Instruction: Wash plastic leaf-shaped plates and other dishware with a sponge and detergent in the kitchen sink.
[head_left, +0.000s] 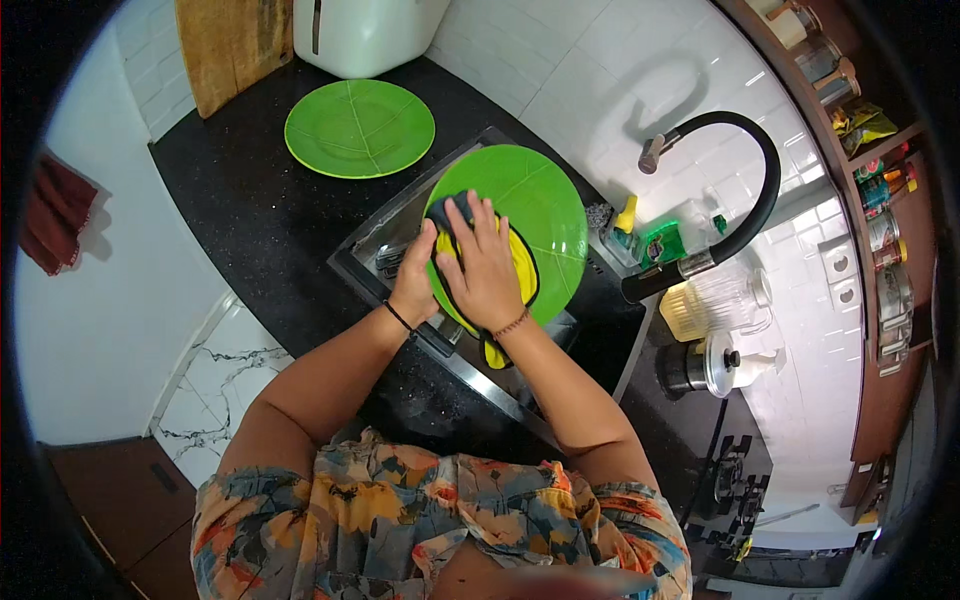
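Note:
A round green plate with leaf-vein lines (555, 202) is tilted over the sink. My left hand (415, 277) grips its left edge, thumb at the rim, the other fingers hidden behind it. Flat on the plate's face, my right hand (480, 262) presses a yellow and dark grey cloth (527, 262), whose lower end hangs below the plate's rim. A second green plate (360, 129) lies on the black countertop, beyond my left hand and apart from the first plate.
Behind the sink (480, 382) arches a black faucet (765, 172). Bottles, a green sponge pack (661, 244), a clear pitcher (739, 300) and a lidded pot (686, 369) line the right side. A wooden board (234, 52) and a white appliance (364, 34) stand at the back.

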